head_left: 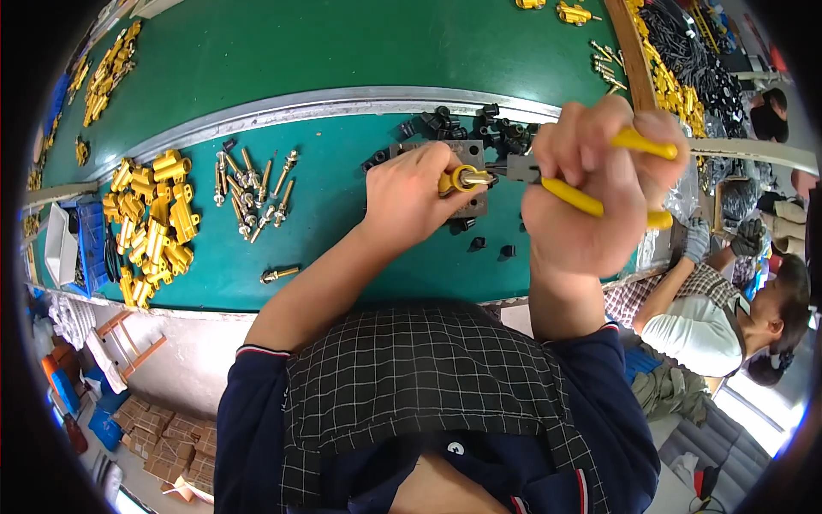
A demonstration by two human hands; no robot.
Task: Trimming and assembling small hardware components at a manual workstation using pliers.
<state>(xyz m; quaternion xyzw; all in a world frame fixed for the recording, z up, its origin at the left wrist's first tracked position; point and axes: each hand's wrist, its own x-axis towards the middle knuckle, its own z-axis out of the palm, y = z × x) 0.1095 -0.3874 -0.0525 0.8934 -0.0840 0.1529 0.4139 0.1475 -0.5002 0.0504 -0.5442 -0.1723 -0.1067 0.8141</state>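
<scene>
My left hand [409, 190] is closed around a gold-coloured metal cylinder [462, 180], its open end turned to the right. A shiny rod end shows inside that opening. In my right hand [591, 227] is a pair of pliers [572, 196] with yellow handles. Their thin jaws point left, close to the open end of the cylinder; I cannot tell whether they touch it. Beneath my left hand lies a grey metal block [477, 206] with holes, partly covered by the hand. Small black caps [443, 122] are heaped just beyond it, and a few lie nearer me.
Left on the green bench are a pile of gold cylinders [163, 214], several metal rods [248, 188] and one lone rod [280, 274]. A metal rail [291, 107] crosses behind. A blue bin [89, 244] stands far left. At right, a co-worker [698, 330] in gloves sits nearby.
</scene>
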